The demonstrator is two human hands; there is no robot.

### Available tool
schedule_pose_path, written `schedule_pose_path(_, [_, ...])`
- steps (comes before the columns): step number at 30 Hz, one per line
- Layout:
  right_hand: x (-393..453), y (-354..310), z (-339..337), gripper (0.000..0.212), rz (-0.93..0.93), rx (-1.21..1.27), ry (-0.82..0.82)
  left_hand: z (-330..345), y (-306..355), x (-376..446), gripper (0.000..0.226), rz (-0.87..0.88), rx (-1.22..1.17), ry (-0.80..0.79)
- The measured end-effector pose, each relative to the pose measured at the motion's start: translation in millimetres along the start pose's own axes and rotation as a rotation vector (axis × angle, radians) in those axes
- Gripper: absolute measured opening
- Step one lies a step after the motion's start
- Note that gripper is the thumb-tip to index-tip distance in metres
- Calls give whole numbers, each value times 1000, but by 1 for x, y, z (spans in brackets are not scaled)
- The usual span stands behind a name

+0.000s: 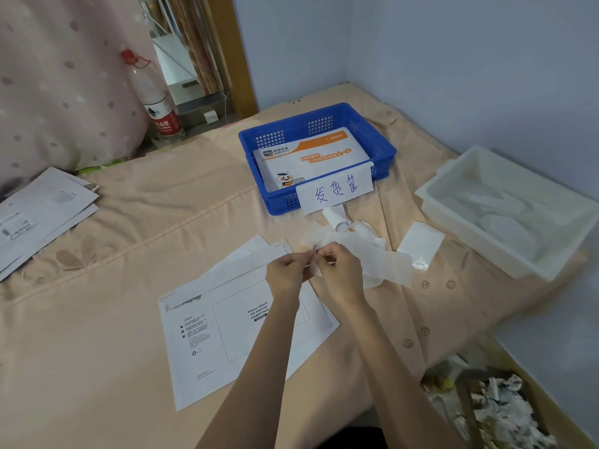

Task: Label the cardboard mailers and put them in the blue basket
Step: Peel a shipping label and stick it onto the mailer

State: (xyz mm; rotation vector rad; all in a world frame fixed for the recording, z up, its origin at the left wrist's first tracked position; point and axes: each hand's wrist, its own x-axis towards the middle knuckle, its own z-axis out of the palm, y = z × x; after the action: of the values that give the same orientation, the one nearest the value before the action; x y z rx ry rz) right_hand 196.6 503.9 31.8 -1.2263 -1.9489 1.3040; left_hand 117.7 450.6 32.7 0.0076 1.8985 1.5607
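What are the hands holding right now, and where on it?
Both hands, left hand and right hand, pinch a small white label at its near edge, apparently peeling it, above the mailer.

Two bare forearms, no sleeves in view. Left hand (285,273) and right hand (340,270) ungloved (no rings, watch or bracelets visible). Nails short, unpainted.

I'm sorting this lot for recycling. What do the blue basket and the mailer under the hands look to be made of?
Blue basket: looks like rigid moulded plastic, slightly glossy, with perforated grid walls. Mailer: seems matte white card or stiff paper, lying flat with crisp edges and printed text; a coating can't be ruled out.
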Motion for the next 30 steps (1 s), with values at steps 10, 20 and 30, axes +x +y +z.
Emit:
schedule_pose_path(10, [0, 8, 3, 7, 16, -10, -12, 6, -3, 2, 13, 99, 182, -9])
schedule_pose_path(20, [0, 1, 4, 8, 50, -56, -9, 3, -11, 5, 16, 124, 172, -66])
schedule_pose_path(30, [8, 5, 5, 16, 258, 263, 1, 1, -13, 5, 11, 196, 247, -67])
